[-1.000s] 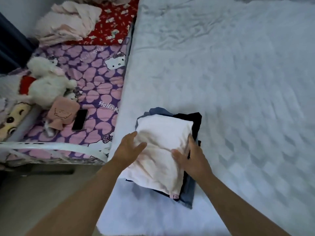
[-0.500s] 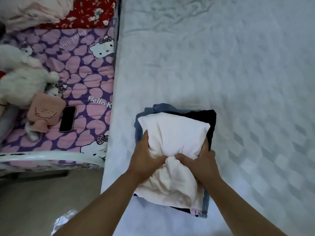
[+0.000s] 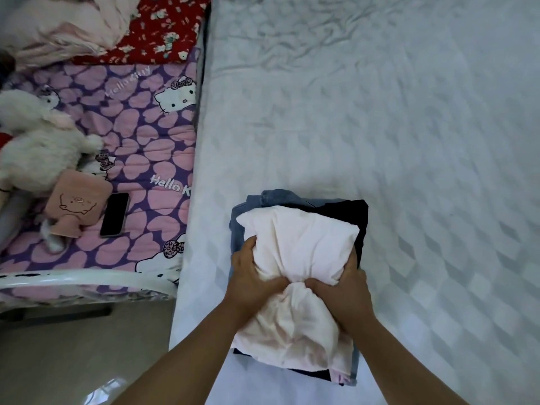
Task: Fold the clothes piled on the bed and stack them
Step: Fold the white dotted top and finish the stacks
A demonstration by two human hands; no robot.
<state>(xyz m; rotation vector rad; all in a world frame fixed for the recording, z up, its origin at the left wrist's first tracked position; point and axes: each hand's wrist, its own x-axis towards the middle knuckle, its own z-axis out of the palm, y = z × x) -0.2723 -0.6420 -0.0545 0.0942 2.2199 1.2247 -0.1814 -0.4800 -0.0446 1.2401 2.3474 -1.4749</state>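
White garment [image 3: 295, 244] on top of the stack, over a black item [image 3: 350, 213] and jeans [image 3: 248, 211], near the bed [image 3: 380, 112] edge closest to the person. Left hand [image 3: 251, 283] and right hand [image 3: 342, 290] now bunch its middle, fingers curled into the cloth; a second ago they only lay flat on its sides. Grip closed on the garment both sides. Likely lifting or re-squaring it, so stacking looks near done. Phone [image 3: 114, 214] and plush toy [image 3: 38, 147] on the side bed.
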